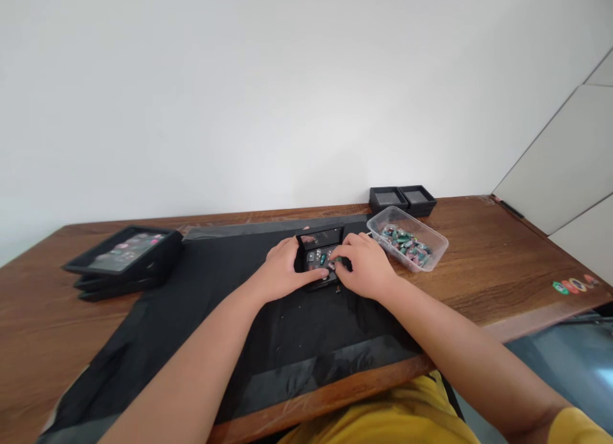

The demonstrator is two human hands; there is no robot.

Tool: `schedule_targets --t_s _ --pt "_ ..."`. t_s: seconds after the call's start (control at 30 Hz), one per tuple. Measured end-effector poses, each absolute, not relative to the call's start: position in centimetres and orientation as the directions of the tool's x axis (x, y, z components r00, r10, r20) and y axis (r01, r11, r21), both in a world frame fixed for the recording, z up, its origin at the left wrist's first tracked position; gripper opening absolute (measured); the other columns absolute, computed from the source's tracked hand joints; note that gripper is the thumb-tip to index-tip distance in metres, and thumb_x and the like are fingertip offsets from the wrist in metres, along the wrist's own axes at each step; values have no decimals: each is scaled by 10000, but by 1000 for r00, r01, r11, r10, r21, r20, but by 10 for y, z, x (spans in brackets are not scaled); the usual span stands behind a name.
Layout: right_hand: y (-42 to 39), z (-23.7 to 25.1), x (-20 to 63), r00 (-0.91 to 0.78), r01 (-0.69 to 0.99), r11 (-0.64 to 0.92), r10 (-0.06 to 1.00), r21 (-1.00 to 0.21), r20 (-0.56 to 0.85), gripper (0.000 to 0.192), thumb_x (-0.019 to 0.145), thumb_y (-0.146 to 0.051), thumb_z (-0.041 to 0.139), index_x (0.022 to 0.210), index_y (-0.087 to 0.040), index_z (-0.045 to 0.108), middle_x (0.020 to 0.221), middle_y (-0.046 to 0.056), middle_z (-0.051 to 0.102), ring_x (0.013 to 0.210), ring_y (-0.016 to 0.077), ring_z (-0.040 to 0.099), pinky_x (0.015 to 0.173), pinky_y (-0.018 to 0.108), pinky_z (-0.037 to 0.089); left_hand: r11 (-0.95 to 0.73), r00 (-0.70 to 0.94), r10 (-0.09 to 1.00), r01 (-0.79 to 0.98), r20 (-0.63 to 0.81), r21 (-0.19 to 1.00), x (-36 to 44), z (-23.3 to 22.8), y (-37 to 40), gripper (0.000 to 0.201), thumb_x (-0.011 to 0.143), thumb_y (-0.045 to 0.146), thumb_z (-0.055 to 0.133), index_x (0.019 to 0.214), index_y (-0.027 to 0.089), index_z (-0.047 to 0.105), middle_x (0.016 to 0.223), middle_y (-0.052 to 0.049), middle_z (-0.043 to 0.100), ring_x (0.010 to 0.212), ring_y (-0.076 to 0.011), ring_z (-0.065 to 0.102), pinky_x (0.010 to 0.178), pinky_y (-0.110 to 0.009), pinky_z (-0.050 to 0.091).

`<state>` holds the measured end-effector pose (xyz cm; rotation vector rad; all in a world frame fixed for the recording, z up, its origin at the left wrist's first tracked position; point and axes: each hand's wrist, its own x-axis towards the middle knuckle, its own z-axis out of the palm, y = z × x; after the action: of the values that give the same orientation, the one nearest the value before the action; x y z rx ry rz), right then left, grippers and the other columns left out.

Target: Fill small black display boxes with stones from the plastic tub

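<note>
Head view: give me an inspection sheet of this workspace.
Surface: wooden desk under a black mat.
Job's things: small black case on the mat, open, small stones inside.
Clutter: clear tub of stones; stacked trays at left; two small black boxes behind the tub; stickers.
Grips: left hand holds the case's side; right hand has fingertips in the case.
Cables: nothing seen.
Surroundings: plain white wall.

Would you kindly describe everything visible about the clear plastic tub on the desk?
The clear plastic tub is a shallow, see-through rectangular container with rounded corners and no lid. It sits upright, turned at an angle, on the wooden desk, right of the black mat. It holds a loose heap of small green and pinkish pieces. No hand touches it; the right hand is nearest.
</note>
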<state>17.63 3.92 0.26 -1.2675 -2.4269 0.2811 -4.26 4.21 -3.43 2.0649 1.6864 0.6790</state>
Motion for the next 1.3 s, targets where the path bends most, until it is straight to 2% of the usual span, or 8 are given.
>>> schedule_targets --t_s 0.47,0.77,1.07,1.3 --pt "40 0 175 -550 743 579 814 -337 186 219 943 -207 651 1096 -251 801 1048 76 661 980 236 546 900 367 428 -215 164 976 803 142 556 -44 -37 46 826 690 757 683 1319 231 584 1377 -122 669 1352 -398 556 1145 -518 427" --pt "40 -1 175 -560 753 582 812 -305 165 182 955 -233 648 1065 -250 793 1046 75 654 1005 245 525 888 382 412 -217 154 975 810 160 545 -43 -39 45 790 699 759 677 1298 250 594 1363 -102 681 1335 -396 569 1136 -535 429" --pt "37 7 173 -550 778 555 828 -294 109 166 961 -222 662 1076 -192 778 1094 86 686 1054 255 539 926 399 410 -209 200 977 800 78 563 -44 -30 41 980 599 807 719 1371 232 534 1414 -140 638 1381 -420 522 1160 -566 398" --pt "35 9 174 -546 789 553 831 -267 106 159 969 -259 668 1064 -194 777 1093 90 686 1061 262 531 914 402 398 -218 204 975 803 87 555 -45 -32 42 915 649 779 701 1375 247 535 1397 -126 649 1367 -412 535 1154 -561 399"
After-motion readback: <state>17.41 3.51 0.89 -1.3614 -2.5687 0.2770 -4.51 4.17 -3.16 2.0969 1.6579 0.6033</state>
